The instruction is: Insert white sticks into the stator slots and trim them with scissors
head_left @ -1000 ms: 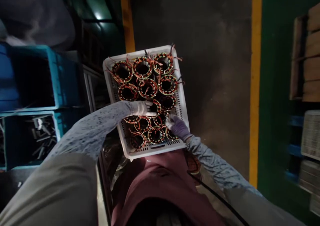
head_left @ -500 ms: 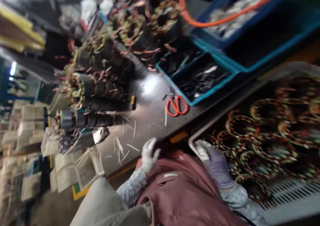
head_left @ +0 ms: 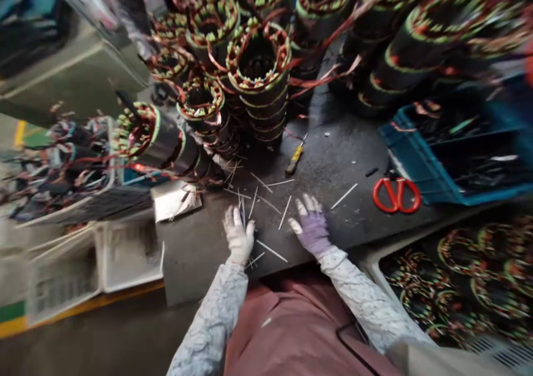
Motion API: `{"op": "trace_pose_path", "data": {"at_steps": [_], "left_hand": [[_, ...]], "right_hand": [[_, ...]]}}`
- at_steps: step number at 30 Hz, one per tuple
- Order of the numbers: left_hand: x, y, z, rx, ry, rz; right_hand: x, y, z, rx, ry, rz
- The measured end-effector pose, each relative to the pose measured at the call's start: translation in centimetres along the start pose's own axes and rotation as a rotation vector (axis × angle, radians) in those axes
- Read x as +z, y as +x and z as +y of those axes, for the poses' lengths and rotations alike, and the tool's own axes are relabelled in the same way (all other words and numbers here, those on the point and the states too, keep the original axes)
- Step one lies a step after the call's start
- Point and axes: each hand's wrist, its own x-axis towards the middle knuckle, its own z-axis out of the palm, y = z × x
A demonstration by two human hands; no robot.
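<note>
The person's left hand [head_left: 239,236], in a white glove, was open over the counter [head_left: 191,259], its fingers parted and gripping nothing that I could see. The white strips [head_left: 254,202] lay scattered just beyond its fingertips and beside it; whether the fingertips touched the nearest ones I couldn't tell, and whatever was under the palm was hidden. The right hand [head_left: 313,229], in a purple glove with pale fingertips, was open too, palm down, thumb spread toward a lone strip. Another strip slanted just to its right.

A little beyond the right hand was a screwdriver [head_left: 295,159] with a yellow and black handle. Farther to that hand's right lay red-handled scissors [head_left: 397,194], their blades hard to make out against a blue bin [head_left: 420,159], whose dark contents blurred together. Nearer the right forearm stood a white crate [head_left: 510,358] of wire-wound rings [head_left: 462,251], cut off by the edge of my view.

To the left hand's left was a white packet [head_left: 177,200]; any print on it was too blurred to read. Beyond both hands rose stacked wound cylinders [head_left: 264,101], the rear ones partly hidden and the farthest cut off.
</note>
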Motion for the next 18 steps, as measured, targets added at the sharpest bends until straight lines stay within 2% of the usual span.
{"op": "trace_pose_path", "data": {"at_steps": [2,4,6,7,9,12,13,15,18], "left_hand": [[-0.8,4.2,1.0,0.157,-0.037,0.005],[-1.3,9.6,1.5,0.231,-0.017,-0.059],[-0.9,14.2,2.1,0.190,0.028,-0.176],[-0.4,15.6,2.5,0.179,0.055,-0.203],[0.6,16.1,3.0,0.231,0.088,-0.226],[0.7,12.7,2.8,0.458,0.066,-0.284],[0.3,11.6,2.5,0.528,0.046,-0.323],[-0.5,10.6,2.0,0.604,0.025,-0.361],[-0.8,12.2,2.3,0.523,0.085,-0.333]], "right_hand": [[-1.0,1.1,1.3,0.090,-0.077,0.061],[-1.9,2.9,3.2,0.276,-0.133,0.082],[-1.8,4.7,4.3,0.428,-0.156,0.033],[-1.4,5.3,4.3,0.440,-0.156,-0.010],[-0.3,5.7,3.5,0.314,-0.112,-0.103],[-0.3,4.6,2.8,0.105,-0.024,-0.130],[-0.8,4.3,3.3,0.103,-0.019,-0.104],[-2.1,4.4,5.3,0.193,-0.053,-0.039],[-2.2,6.0,7.3,0.358,-0.107,-0.040]]}}
